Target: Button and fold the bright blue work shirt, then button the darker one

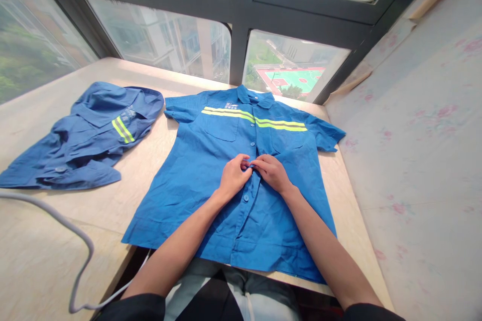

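Observation:
A blue short-sleeved work shirt [196, 175] lies spread front-up, its collar away from me and yellow-and-grey reflective bands across the chest. Midway down the front opening, my left hand [235, 173] pinches the placket edge. Opposite it, the fingers of my right hand [271, 170] close on the other front edge, and the fingertips of both hands meet. Whatever button lies between them is hidden. One button [246, 197] shows just below my hands, and others show above, toward the collar. Under my hands the two front edges part slightly.
A second blue garment [90, 135] with a yellow stripe lies crumpled at the left. A grey cable [81, 233] curls over the pale tabletop [41, 241] at the near left. Windows [161, 30] stand behind, and a floral-papered wall [417, 130] borders the right side.

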`<state>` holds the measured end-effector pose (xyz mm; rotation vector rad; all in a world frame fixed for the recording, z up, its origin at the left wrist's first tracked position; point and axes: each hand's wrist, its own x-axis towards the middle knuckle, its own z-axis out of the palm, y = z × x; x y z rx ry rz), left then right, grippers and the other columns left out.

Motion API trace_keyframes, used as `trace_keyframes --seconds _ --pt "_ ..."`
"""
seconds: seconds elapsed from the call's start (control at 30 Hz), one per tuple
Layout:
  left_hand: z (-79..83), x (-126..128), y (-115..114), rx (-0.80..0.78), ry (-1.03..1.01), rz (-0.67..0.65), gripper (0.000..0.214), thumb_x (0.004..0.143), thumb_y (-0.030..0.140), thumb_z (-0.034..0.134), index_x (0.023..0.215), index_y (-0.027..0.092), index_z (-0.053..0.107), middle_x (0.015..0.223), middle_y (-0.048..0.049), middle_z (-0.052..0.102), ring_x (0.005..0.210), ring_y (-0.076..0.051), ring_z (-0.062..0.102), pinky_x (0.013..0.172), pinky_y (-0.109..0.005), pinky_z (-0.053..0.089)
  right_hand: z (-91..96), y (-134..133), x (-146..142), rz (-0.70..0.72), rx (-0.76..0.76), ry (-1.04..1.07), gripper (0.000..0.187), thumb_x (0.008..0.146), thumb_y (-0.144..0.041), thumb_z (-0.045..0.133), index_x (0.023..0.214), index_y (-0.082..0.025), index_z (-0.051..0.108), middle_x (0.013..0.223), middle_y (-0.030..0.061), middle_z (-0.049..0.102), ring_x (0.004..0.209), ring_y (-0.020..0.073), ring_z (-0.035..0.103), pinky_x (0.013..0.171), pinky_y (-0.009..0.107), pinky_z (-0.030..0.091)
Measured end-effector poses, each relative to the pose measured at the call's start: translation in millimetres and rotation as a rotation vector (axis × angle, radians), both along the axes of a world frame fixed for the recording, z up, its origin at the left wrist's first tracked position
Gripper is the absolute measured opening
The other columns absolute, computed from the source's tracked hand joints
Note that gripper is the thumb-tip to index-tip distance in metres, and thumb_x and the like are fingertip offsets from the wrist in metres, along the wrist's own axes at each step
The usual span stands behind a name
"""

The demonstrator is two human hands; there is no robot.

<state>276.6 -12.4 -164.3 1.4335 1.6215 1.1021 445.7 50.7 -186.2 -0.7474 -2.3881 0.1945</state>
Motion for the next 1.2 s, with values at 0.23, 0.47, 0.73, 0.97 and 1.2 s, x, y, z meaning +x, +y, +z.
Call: trace_keyframes --seconds 0.23,0.47,0.73,0.97,1.2 --pt "7.7 -5 -2 0.068 0.21 -0.106 0.018 0.087 0.027 0.057 0.094 0.021 0.072 0.092 -0.0035 0.074 0.086 -0.017 0.066 0.086 -0.029 0.051 1.5 -2 5 -0.011 -0.013 0.047 0.021 0.097 -0.023 0.051 0.101 -0.021 0.071 0.094 0.0058 0.068 0.09 0.0149 0.061 0.08 0.029 0.049" --pt "2.5 -9 2 0.022 0.112 -0.082 0.025 0.084 0.015 0.051 0.098 0.02 0.071 0.097 -0.0024 0.075 0.089 -0.015 0.068 0.084 -0.026 0.052 4.2 -3 5 -0.011 0.011 0.041 0.016 0.092 -0.018 0.055 0.096 -0.02 0.07 0.092 0.0053 0.067 0.088 0.0151 0.06 0.079 0.029 0.047" --pt "-0.2 -8 7 0.013 0.112 -0.099 0.022 0.084 0.019 0.059 0.104 0.02 0.068 0.092 -0.0009 0.073 0.083 -0.013 0.065 0.081 -0.025 0.052 9.0 -11 -2 -0.147 0.049 -0.029 0.012 0.086 -0.016 0.061 0.092 -0.019 0.07 0.087 0.0038 0.067 0.083 0.0157 0.058 0.077 0.031 0.039" --pt "1.8 -7 7 0.01 0.195 -0.147 0.028 0.083 0.017 0.061 0.111 0.02 0.067 0.097 -0.0018 0.072 0.091 -0.016 0.064 0.089 -0.031 0.051 5.9 -6 1 -0.148 0.135 -0.026 0.015 0.092 -0.02 0.06 0.094 -0.021 0.075 0.075 0.0016 0.063 0.076 0.0136 0.055 0.077 0.03 0.037" --pt "-3.1 -6 7 0.064 0.313 -0.178 0.029 0.085 0.019 0.063 0.114 0.019 0.064 0.102 -0.0047 0.072 0.096 -0.021 0.062 0.093 -0.037 0.05 0.8 4 11 -0.071 0.117 0.003 0.017 0.094 -0.022 0.06 0.098 -0.024 0.076 0.076 0.0013 0.064 0.076 0.0121 0.055 0.076 0.029 0.038"
